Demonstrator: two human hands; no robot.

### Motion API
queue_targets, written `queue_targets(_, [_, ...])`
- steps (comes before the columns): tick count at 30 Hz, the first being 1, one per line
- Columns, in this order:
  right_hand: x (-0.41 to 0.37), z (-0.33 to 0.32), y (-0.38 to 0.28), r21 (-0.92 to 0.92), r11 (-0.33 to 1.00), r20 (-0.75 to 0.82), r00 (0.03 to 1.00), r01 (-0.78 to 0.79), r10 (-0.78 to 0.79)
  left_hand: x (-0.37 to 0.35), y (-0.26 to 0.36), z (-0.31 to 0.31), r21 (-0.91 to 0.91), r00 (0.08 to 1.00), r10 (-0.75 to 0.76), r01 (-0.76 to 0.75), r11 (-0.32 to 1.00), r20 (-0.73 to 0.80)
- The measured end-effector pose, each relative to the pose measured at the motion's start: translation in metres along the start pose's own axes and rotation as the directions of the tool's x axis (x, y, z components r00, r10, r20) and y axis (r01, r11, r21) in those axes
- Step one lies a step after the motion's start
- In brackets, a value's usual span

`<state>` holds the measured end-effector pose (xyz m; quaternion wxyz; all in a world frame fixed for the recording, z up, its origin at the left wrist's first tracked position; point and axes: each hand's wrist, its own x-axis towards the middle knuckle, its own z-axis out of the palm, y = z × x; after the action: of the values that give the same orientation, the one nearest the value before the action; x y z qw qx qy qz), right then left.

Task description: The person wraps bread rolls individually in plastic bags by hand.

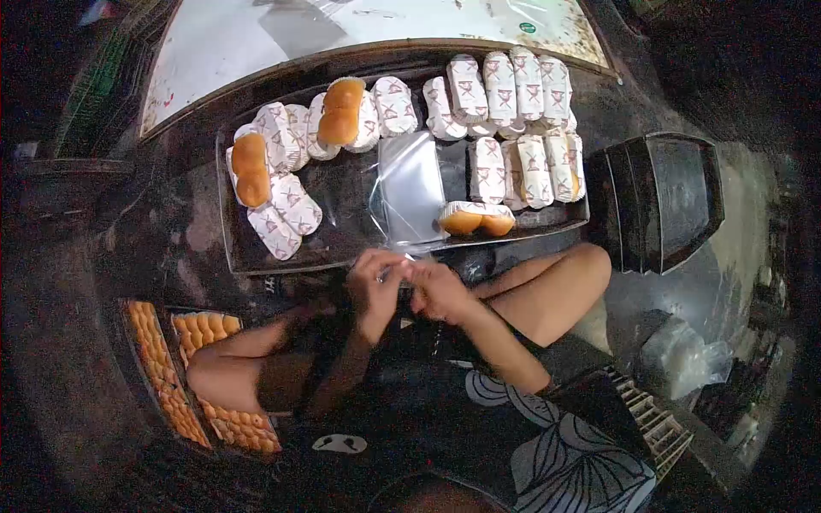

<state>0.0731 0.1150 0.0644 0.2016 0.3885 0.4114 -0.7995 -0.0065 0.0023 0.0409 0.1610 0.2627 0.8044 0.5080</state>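
Observation:
My left hand (372,278) and my right hand (436,286) meet over the near edge of a black tray (299,263). The fingers of both are closed in a pinch on the near end of a clear plastic bag (402,243), slightly blurred. Beyond them, a stack of clear plastic sheets or bags (412,184) lies in the tray's middle. Just past my right hand, a bread roll in a printed paper liner (477,219) lies on its side. More bread (251,169) rests on wrapped pieces (275,231) at the left; another bun (342,111) lies at the back.
Several paper-lined rolls (530,85) are piled at the tray's right. Nested black trays (684,197) stand to the right, with a clear plastic bundle (682,359) nearer me. Trays of golden buns (205,329) sit by my left leg. A white board (385,21) lies behind.

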Motion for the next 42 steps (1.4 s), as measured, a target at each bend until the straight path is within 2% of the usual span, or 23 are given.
queue_targets(1, [0.006,-0.018,-0.005,0.591,0.799,0.400,0.900,-0.111,-0.171,-0.002,0.013,0.002,-0.008,1.000,0.000,0.000,1.000,0.006])
queue_targets(3, [0.019,-0.011,-0.017,0.308,0.872,-0.126,0.925,0.380,-0.359,-0.011,0.034,0.007,-0.074,0.994,0.091,-0.087,0.994,0.057])
queue_targets(5, [0.033,0.017,-0.019,0.504,0.682,-0.241,0.845,0.530,-0.478,-0.011,0.014,0.019,-0.100,0.996,0.055,-0.048,0.994,0.066])
queue_targets(6, [0.037,0.025,-0.019,0.650,0.421,-0.375,0.749,0.632,-0.546,-0.003,0.007,0.032,-0.629,0.966,-0.239,0.126,0.767,-0.099])
queue_targets(7, [0.031,0.028,-0.005,0.908,0.278,-0.065,0.761,0.314,-0.646,0.007,0.007,0.037,-0.960,0.836,-0.545,0.095,0.263,-0.066])
queue_targets(8, [0.030,0.026,0.009,0.855,0.454,0.071,0.811,0.250,-0.581,0.013,-0.005,0.015,-0.955,0.853,-0.449,0.295,-0.011,0.268])
queue_targets(10, [0.035,-0.002,0.032,0.478,0.833,0.183,0.896,0.278,-0.404,0.023,-0.033,0.006,-0.938,0.847,-0.460,0.339,0.077,0.268])
queue_targets(11, [0.018,-0.026,0.006,-0.437,0.784,0.073,0.886,0.442,-0.459,0.027,-0.043,0.004,-0.930,0.809,-0.552,0.335,0.149,0.203])
queue_targets(12, [0.016,-0.042,-0.004,-0.817,0.502,-0.089,0.798,0.283,-0.595,0.032,-0.046,-0.003,-0.932,0.804,-0.560,0.334,0.144,0.201])
queue_targets(13, [0.027,-0.071,-0.023,-0.993,-0.017,0.090,0.680,0.113,-0.727,0.039,-0.045,-0.012,-0.980,0.809,-0.567,0.197,0.016,0.154])
queue_targets(14, [0.062,-0.114,-0.014,-0.979,-0.198,0.174,0.675,0.042,-0.717,0.042,-0.041,-0.021,-0.993,0.809,-0.579,0.052,-0.109,0.106])
queue_targets(15, [0.060,-0.124,-0.031,-0.981,-0.186,0.147,0.826,0.053,-0.544,0.044,-0.033,-0.029,-0.993,0.812,-0.575,0.045,-0.108,0.099])
queue_targets(19, [0.044,-0.066,-0.033,-0.792,0.331,0.022,0.566,0.513,-0.824,0.052,-0.024,-0.053,-0.934,0.798,-0.593,-0.122,-0.336,0.109])
queue_targets(21, [0.015,-0.008,-0.045,-0.738,0.152,0.202,0.430,0.657,-0.880,0.051,-0.010,-0.051,-0.962,0.764,-0.645,-0.187,-0.201,-0.014])
queue_targets(23, [0.002,0.027,-0.066,-0.869,0.112,0.186,0.527,0.482,-0.829,0.041,0.007,-0.041,-0.992,0.864,-0.502,-0.102,-0.079,-0.049])
queue_targets(25, [-0.016,0.044,-0.087,-0.748,0.553,-0.063,0.789,0.368,-0.611,0.038,0.025,-0.043,-0.988,0.921,-0.370,-0.083,0.129,-0.125])
queue_targets(28, [-0.014,0.047,-0.057,-0.549,0.693,-0.046,0.811,0.468,-0.584,0.034,0.015,-0.042,-0.982,0.976,-0.189,-0.073,0.172,-0.106])
queue_targets(32, [0.015,0.038,-0.043,-0.576,0.553,-0.212,0.544,0.602,-0.812,0.025,0.014,-0.032,-0.996,0.967,-0.248,0.070,0.053,0.055])
queue_targets(34, [0.009,0.042,-0.029,-0.584,0.610,-0.156,0.663,0.536,-0.732,0.040,-0.014,-0.048,-0.920,0.920,-0.044,0.387,-0.063,0.390])
queue_targets(37, [0.008,0.052,-0.044,-0.531,0.731,-0.184,0.784,0.428,-0.593,0.013,-0.002,-0.019,-0.953,0.928,-0.217,0.301,-0.040,0.302])
queue_targets(38, [0.014,0.053,-0.044,-0.469,0.734,-0.214,0.743,0.492,-0.635,0.001,-0.015,0.000,-0.981,0.977,-0.201,0.104,0.165,0.070])
queue_targets(41, [0.022,0.051,-0.010,-0.430,0.643,-0.169,0.643,0.634,-0.747,0.010,-0.050,-0.015,-0.969,0.934,-0.314,0.218,0.116,0.172])
queue_targets(42, [0.013,0.049,0.006,-0.487,0.594,-0.054,0.657,0.640,-0.752,0.006,-0.044,-0.040,-0.905,0.919,-0.176,0.289,-0.313,0.354])
